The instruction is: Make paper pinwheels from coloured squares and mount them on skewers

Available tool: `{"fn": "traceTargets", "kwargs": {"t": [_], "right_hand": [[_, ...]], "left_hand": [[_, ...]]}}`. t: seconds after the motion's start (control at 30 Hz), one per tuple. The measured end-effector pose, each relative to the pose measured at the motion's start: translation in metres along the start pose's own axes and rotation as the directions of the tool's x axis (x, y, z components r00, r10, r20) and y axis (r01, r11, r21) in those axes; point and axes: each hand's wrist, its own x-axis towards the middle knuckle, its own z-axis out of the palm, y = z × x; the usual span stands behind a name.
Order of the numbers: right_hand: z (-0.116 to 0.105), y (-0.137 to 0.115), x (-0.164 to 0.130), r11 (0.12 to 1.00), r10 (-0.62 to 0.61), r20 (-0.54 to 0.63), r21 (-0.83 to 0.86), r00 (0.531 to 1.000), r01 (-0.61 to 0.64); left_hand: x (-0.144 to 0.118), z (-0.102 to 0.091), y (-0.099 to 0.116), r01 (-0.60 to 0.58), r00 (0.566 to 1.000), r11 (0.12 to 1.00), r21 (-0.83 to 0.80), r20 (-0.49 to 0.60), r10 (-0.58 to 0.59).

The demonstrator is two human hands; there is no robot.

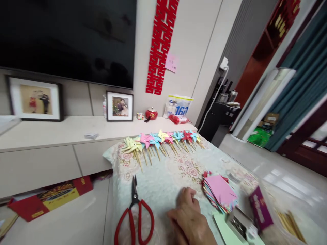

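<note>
My right hand point(192, 219) is low in the middle, over the flowered cloth, with its back toward me and its fingers curled. Whatever those fingers may hold is hidden. Skin of my left hand point(176, 231) seems to show under it; its fingers cannot be made out. To the left lie red-handled scissors point(135, 207), blades slightly parted and pointing away. Right of my hands is a stack of coloured paper squares point(221, 190), pink on top. Beside it, a small open box of metal bits point(238, 223) rests on a light green sheet point(222, 221).
Several paper pinwheels on sticks point(162, 136) line the cloth's far edge. At the right stand a purple box point(260, 207) and thin wooden sticks point(291, 223) in clear plastic. Behind is a white cabinet point(68, 131) bearing framed pictures point(120, 117), a red pot point(151, 114) and a white bag point(178, 105).
</note>
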Motion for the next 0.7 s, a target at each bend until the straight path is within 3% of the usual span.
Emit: {"fn": "traceTargets", "kwargs": {"t": [0.2,0.4,0.5,0.7], "right_hand": [[-0.013,-0.008,-0.033,0.997,0.068,-0.003,-0.042,0.998,-0.068],[-0.037,0.008,-0.049,0.988,0.144,-0.014,-0.044,0.989,-0.145],[-0.062,0.025,-0.055,0.978,0.197,-0.114,-0.047,0.974,-0.203],[-0.106,0.075,-0.078,0.913,0.339,-0.329,-0.111,0.881,-0.393]], "left_hand": [[0.009,0.001,-0.010,-0.140,0.985,0.950,0.278,0.139,0.104],[0.007,-0.005,-0.004,-0.159,0.975,0.897,0.411,0.211,0.076],[0.005,-0.006,-0.002,-0.191,0.966,0.871,0.453,0.243,0.085],[0.000,-0.004,0.001,-0.237,0.959,0.781,0.578,0.269,0.092]]}}
